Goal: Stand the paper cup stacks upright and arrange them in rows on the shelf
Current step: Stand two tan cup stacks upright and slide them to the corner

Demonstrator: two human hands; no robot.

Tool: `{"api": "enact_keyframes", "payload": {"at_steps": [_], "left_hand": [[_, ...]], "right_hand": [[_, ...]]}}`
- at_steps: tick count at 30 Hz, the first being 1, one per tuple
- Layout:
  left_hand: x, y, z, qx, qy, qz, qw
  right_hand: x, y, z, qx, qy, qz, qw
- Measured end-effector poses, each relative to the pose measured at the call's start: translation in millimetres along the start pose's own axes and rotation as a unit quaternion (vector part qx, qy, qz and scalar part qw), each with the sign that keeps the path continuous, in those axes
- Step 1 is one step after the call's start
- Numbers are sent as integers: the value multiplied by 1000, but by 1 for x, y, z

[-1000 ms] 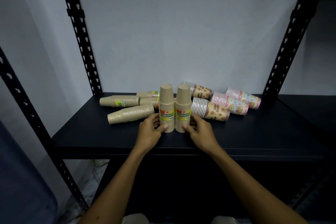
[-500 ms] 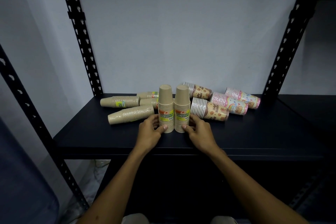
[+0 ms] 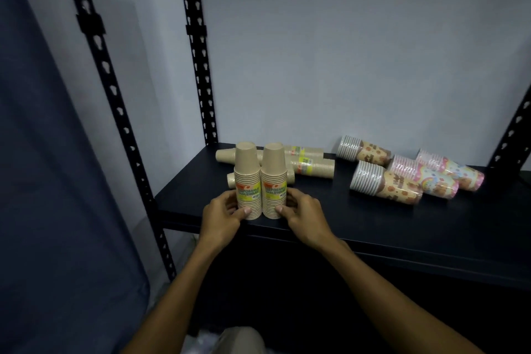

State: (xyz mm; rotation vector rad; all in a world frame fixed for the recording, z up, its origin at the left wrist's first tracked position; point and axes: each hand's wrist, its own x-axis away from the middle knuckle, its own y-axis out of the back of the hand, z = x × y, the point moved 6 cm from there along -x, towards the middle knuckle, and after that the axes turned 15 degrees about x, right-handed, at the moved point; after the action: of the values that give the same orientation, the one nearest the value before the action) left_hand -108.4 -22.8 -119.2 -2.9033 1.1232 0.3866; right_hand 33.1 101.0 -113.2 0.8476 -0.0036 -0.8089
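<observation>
Two brown paper cup stacks with yellow labels stand upright side by side near the front left of the black shelf point(image 3: 373, 227). My left hand point(image 3: 222, 217) grips the left stack point(image 3: 246, 181) at its base. My right hand point(image 3: 304, 214) grips the right stack point(image 3: 273, 181) the same way. Behind them several brown stacks point(image 3: 313, 165) lie on their sides, partly hidden. To the right lie patterned stacks: two brown printed ones point(image 3: 385, 187) and two pink ones point(image 3: 451, 171).
Black perforated uprights point(image 3: 198, 66) frame the shelf at the left, and another upright point(image 3: 514, 135) rises at the right. A pale wall closes the back. A dark blue curtain point(image 3: 43, 181) hangs at the far left.
Both hands have slid the two upright stacks toward the left end of the shelf, away from the patterned stacks. My view has turned left with them.
</observation>
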Motion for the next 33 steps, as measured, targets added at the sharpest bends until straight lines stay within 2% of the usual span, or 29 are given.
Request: {"api": "enact_keyframes", "payload": {"at_steps": [8,15,24,33], "left_hand": [[-12,85,10,-14,16,-90,996],[-41,107,15,-53,30,-118,991],[-80,97,19,-58,42,-118,990],[-122,94,28,-67,28,-83,994]], "right_hand": [[-39,-74,55,-24,38,44,998],[-74,-103,69,-14,42,43,998],[-112,-106,55,-18,21,32,999],[-145,-111,44,-18,1,15,1000]]}}
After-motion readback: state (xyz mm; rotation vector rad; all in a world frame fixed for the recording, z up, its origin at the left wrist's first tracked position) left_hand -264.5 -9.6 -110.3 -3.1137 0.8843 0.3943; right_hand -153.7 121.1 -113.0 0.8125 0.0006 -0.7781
